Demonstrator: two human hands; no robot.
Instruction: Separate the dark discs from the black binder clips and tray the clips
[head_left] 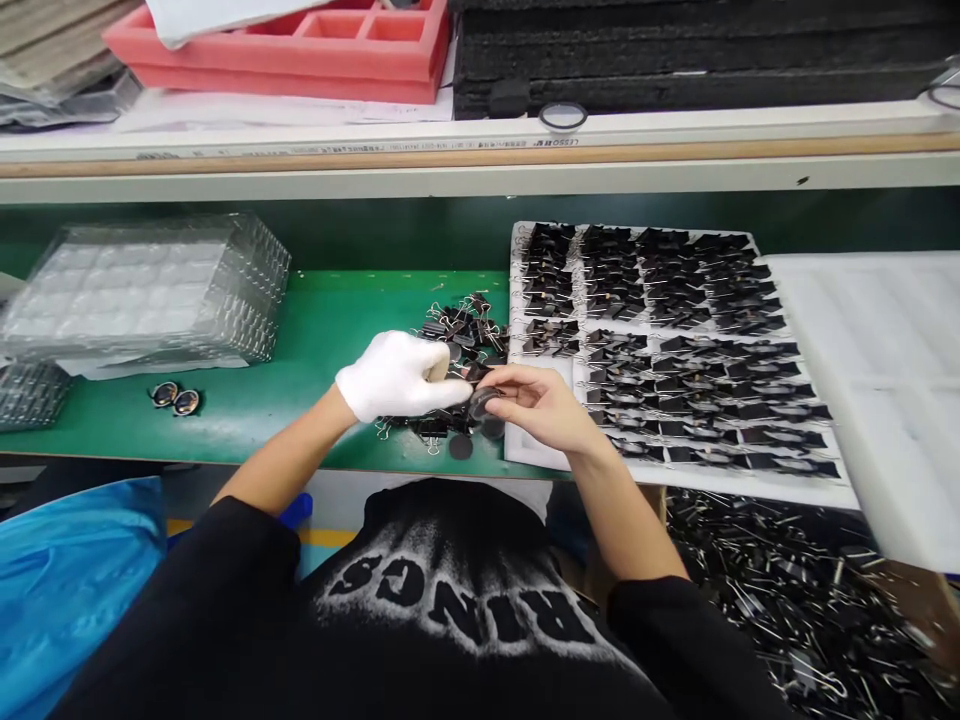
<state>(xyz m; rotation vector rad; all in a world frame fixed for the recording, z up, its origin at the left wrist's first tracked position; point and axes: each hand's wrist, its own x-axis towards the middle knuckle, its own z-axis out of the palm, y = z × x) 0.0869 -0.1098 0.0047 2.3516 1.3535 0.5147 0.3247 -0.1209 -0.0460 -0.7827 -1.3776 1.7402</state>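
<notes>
Landmark: the green mat (330, 330); every place below is given from it.
Blister trays (142, 290): a clear stack at the mat's far left end.
Two round parts (175, 398): small and shiny, on the mat's near left, in front of the stack, touched by nothing.
Left hand (397, 378): in a white glove, above the mat's near edge at its right end; fingers curled loosely toward the right hand, and whether they pinch anything I cannot tell.
Loose clips (465, 330): a pile of black binder clips on the mat's right end, just behind and under both hands.
Dark disc (482, 402): between the two hands, over the mat's right near corner.
Right hand (541, 405): bare, closed on the disc with thumb and fingertips.
Handling of the disc: I judge it light, stiff and smooth, so apt to slip; best taken by its rim, faces left untouched.
Spare discs (461, 446): flat on the mat's near edge below the hands.
White tray (540, 455): touching the mat's right end, its rows filled with clips.
Box of clips (787, 600): below the tray, right of the mat.
</notes>
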